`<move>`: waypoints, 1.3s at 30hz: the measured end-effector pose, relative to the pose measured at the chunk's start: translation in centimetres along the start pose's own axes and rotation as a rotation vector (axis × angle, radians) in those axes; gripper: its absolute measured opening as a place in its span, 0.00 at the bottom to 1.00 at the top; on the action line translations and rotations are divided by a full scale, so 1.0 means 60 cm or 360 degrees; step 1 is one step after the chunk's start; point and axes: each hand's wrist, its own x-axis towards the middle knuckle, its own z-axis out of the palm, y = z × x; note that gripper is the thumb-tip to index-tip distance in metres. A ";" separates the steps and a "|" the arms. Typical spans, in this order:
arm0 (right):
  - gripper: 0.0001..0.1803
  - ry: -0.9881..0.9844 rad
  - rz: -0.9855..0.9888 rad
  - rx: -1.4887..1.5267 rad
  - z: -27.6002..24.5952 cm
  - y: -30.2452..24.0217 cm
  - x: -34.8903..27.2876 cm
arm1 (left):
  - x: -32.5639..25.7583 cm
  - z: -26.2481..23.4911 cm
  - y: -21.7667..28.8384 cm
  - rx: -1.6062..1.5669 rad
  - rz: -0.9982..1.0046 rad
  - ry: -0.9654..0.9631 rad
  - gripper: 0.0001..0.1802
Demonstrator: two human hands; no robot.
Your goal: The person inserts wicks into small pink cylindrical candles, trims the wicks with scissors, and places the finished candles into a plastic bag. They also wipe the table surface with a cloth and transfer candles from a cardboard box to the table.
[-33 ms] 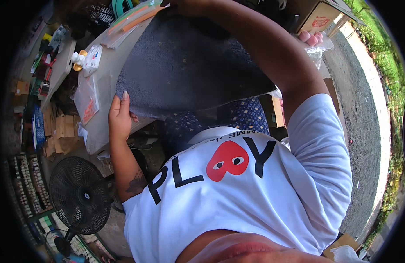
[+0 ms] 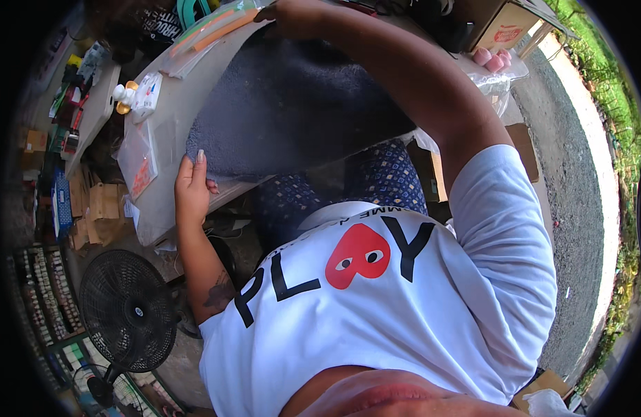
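Observation:
A dark grey cloth (image 2: 286,111) with a rough, towel-like surface spreads in front of me, over the table's edge and above my lap. My left hand (image 2: 194,182) pinches its near left edge, thumb on top and fingers curled below. At the far side my right hand (image 2: 296,19) is bent over the cloth's upper edge by the top of the view; its fingers are mostly hidden. My right forearm crosses above the cloth's right part and covers some of it.
The pale table (image 2: 164,208) carries plastic sleeves with orange strips (image 2: 216,38), a clear packet (image 2: 138,156) and a white pouch (image 2: 148,95). Pink rolls (image 2: 492,61) and a cardboard box (image 2: 508,28) are at the far right. A black fan (image 2: 126,309) stands at my left.
The cloth's right corner has drawn in to the left and away from me, uncovering more of my lap. My right arm has shifted slightly left; my left hand keeps its pinch.

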 end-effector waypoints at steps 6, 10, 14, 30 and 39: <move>0.24 0.0149 -0.0082 -0.0363 0.068 0.085 -0.155 | 0.029 -0.007 -0.049 0.1383 0.0418 0.0643 0.26; 0.22 0.0353 0.0133 0.0551 -0.013 0.150 -0.375 | 0.043 0.030 0.027 0.1118 0.0899 0.0422 0.27; 0.20 -0.0267 0.0739 0.0612 -0.080 0.301 -0.621 | 0.061 0.144 0.043 0.1450 0.1110 -0.0130 0.36; 0.45 -0.0515 0.2098 0.0412 0.388 0.709 -0.907 | 0.034 0.371 0.138 0.1278 0.1262 -0.0768 0.38; 0.35 -0.0707 0.1819 0.0340 0.418 0.448 -0.838 | -0.030 0.790 0.099 0.0837 0.1845 -0.2427 0.28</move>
